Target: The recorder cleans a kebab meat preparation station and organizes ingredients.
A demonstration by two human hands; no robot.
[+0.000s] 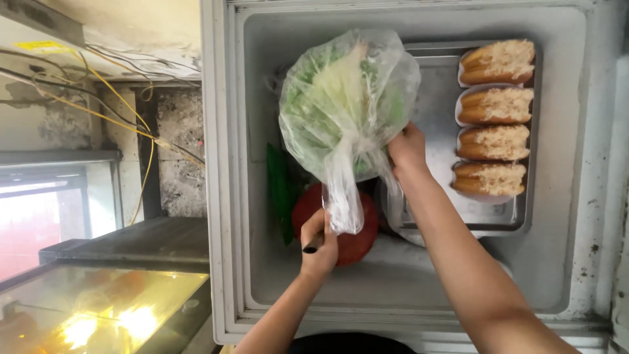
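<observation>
Holding a clear plastic bag of leafy greens (347,105) over an open chest freezer (226,196), right hand (407,147) clamped on the bag's lower side. Just below, left hand (319,244) closed around a dark handle (312,247), fingers touching the bag's twisted tail. Behind the left hand, a red round container (357,242). Right of the right hand, a metal tray (439,105) carrying four filled buns (496,122).

Both bare forearms reach forward and up from the bottom edge of the view. The left hand (319,244) is curled shut in a loose fist. The right hand (407,147) reaches farther, fingers closed in a grip.
</observation>
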